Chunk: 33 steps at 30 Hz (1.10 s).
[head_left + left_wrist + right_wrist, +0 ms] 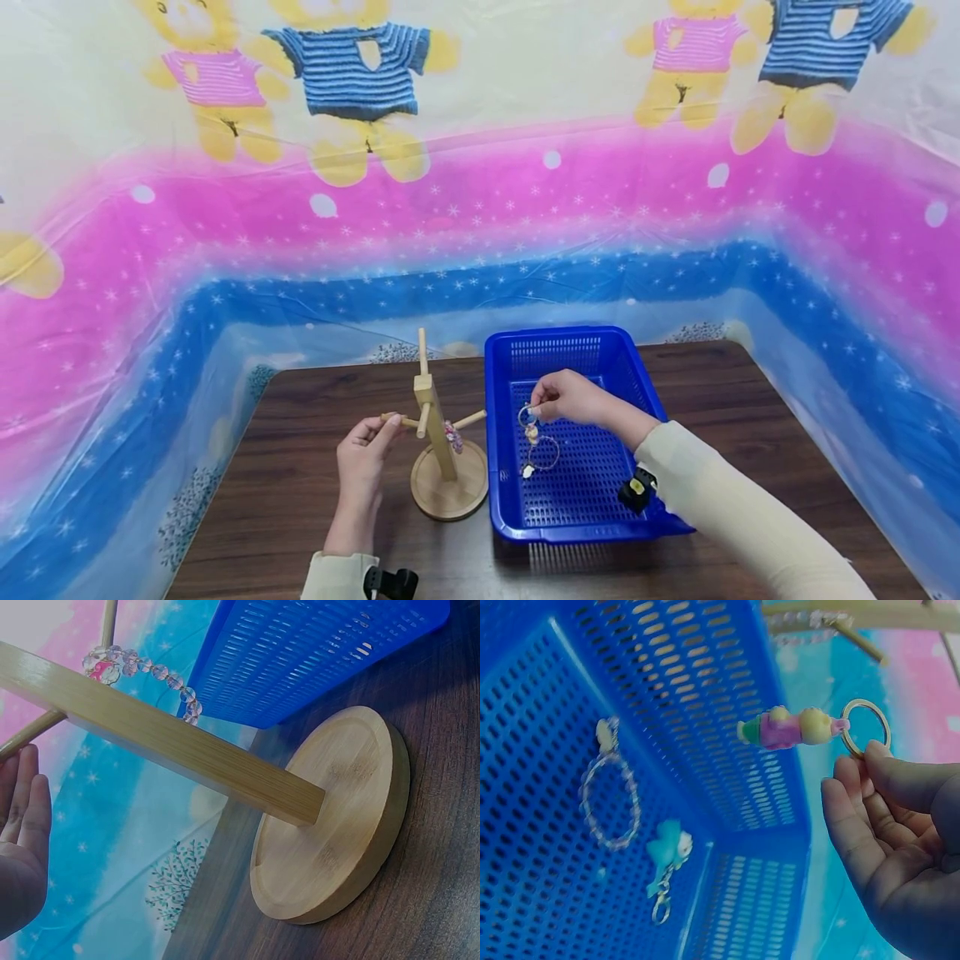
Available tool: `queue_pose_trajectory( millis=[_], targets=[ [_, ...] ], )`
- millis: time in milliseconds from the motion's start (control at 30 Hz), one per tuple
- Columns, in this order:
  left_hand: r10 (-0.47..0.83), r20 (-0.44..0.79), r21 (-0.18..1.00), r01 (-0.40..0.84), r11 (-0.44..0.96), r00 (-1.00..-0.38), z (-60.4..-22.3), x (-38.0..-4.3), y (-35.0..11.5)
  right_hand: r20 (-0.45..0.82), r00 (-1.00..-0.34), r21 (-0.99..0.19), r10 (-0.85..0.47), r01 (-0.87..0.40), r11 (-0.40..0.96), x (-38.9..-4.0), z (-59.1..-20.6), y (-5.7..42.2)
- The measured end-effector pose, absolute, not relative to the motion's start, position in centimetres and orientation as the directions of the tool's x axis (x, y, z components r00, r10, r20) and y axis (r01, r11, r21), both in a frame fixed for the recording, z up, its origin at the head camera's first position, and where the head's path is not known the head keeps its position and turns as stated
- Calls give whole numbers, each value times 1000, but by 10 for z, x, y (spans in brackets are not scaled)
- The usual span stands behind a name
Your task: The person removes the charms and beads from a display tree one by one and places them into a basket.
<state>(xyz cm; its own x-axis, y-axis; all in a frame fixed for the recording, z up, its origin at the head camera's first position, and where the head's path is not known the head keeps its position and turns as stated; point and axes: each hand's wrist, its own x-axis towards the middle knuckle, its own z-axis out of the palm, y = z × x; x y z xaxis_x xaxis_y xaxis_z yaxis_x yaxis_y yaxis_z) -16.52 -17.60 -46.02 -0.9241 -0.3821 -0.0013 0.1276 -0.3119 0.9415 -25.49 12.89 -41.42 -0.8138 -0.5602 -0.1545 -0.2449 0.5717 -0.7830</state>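
My right hand pinches the metal ring of a keychain between thumb and forefinger, above the blue basket. From that ring hangs a small pink and yellow figure with a green end. My left hand pinches the outer end of a peg on the wooden stand. A beaded bracelet with clear pinkish beads hangs on another peg, towards the basket. Inside the basket lie a second beaded bracelet with a pale charm and a light-blue keychain with a metal clasp.
The stand's round base sits on the dark wood table, close to the basket's left wall. One peg reaches almost to the basket rim. Behind the table hangs a patterned cloth with bears.
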Motion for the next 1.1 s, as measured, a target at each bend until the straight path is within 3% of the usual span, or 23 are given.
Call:
queue_pose_trajectory(
  millis=[667, 1100],
  targets=[
    [-386, -6, 949, 116, -292, -922, -460, -166, -175, -225, -873, -743, -433, -134, 655, -282, -460, 153],
    [-390, -2, 945, 125, -301, -921, -463, -168, -176, -338, -835, -678, -435, -105, 728, -278, -467, 162]
  ],
)
